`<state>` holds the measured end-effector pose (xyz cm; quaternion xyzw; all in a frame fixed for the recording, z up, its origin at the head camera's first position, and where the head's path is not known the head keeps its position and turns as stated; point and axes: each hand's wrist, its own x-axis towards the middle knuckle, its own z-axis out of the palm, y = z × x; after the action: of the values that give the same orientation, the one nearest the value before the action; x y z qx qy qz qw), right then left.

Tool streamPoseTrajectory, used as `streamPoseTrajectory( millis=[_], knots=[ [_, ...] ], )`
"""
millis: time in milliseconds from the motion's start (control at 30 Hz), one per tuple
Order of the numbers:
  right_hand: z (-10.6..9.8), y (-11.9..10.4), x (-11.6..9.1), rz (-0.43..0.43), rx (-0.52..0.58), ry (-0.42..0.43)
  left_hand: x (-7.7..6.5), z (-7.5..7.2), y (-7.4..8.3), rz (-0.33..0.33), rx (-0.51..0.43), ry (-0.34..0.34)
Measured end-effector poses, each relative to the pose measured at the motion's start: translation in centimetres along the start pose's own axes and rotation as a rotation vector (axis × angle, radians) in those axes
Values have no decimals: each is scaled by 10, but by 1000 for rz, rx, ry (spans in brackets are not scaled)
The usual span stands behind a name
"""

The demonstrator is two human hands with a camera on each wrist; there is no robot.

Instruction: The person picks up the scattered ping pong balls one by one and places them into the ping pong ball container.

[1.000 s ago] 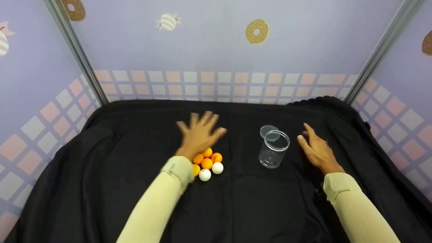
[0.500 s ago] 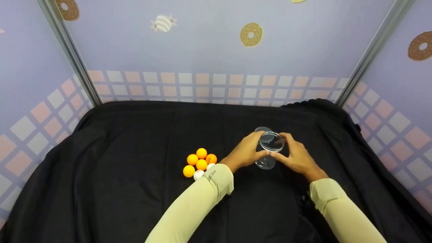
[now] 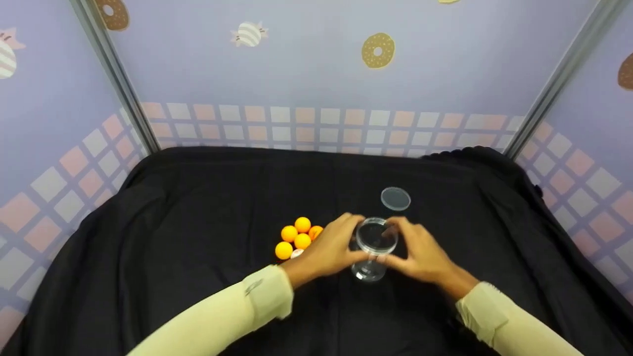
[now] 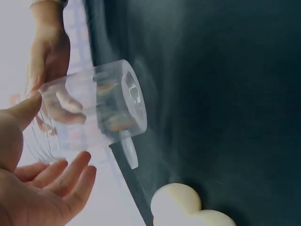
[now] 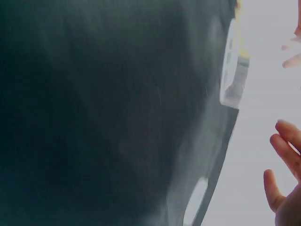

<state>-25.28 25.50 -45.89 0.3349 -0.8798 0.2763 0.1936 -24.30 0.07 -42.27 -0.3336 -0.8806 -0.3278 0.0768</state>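
Between left hand (image 3: pixel 326 248) and right hand (image 3: pixel 421 251), both half-curled round its rim, the clear jar (image 3: pixel 374 242) points mouth-up, near vertical, orange balls (image 3: pixel 302 241) outside.

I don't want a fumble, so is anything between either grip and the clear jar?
Nothing visible: the left grip and right grip hold the clear jar directly near its rim. The round lid lies apart, beyond it.

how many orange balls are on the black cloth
5 show in the head view: back ball, back-left ball, middle ball, front-left ball, and right ball, partly covered by the left hand, which may hide more.
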Motion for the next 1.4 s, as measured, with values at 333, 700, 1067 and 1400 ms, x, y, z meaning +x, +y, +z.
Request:
streamPoseTrajectory(
  millis=[333, 700, 1067, 1400],
  knots=[
    [28, -27, -8, -20, -63, 20, -43, -7, -3, -73, 5, -27],
    [30, -26, -10, 5, -33, 14, -45, -3, -7, -50, -9, 9],
    [26, -29, -8, -11, -42, -25, -45, -1, -9, -44, -20, 19],
    [31, -27, -10, -31, 42, 3, -54, -13, -26, -103, 31, 0]
  ],
)
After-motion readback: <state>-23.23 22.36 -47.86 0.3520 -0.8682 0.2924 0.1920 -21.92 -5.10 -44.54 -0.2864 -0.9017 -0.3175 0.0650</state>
